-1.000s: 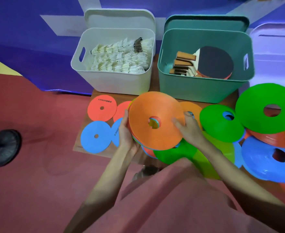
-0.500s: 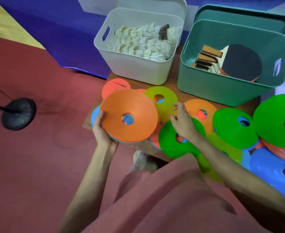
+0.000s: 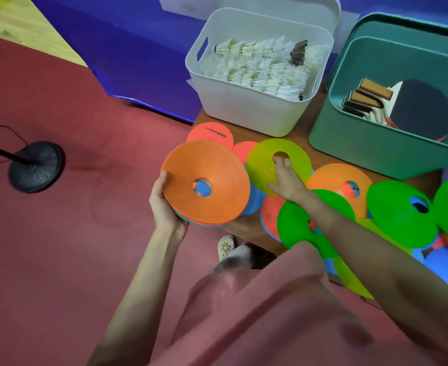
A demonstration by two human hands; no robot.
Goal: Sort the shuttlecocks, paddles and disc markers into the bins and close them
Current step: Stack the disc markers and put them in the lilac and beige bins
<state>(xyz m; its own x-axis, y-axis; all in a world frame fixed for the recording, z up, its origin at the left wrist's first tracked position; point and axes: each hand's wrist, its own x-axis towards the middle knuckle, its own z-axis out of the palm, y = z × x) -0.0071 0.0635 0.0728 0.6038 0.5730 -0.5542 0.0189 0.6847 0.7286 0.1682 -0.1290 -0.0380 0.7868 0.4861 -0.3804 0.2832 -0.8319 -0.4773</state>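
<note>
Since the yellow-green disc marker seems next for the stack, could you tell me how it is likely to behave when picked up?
The yellow-green disc marker looks thin and shallow-domed, so probably light and bendy. Its centre hole, where the right hand fingertips rest, should offer easy purchase. It overlaps neighbouring markers, so lifting may shift them.

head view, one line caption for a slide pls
Left hand holds an orange-topped stack of disc markers while right hand reaches onto a yellow-green disc marker.
</note>
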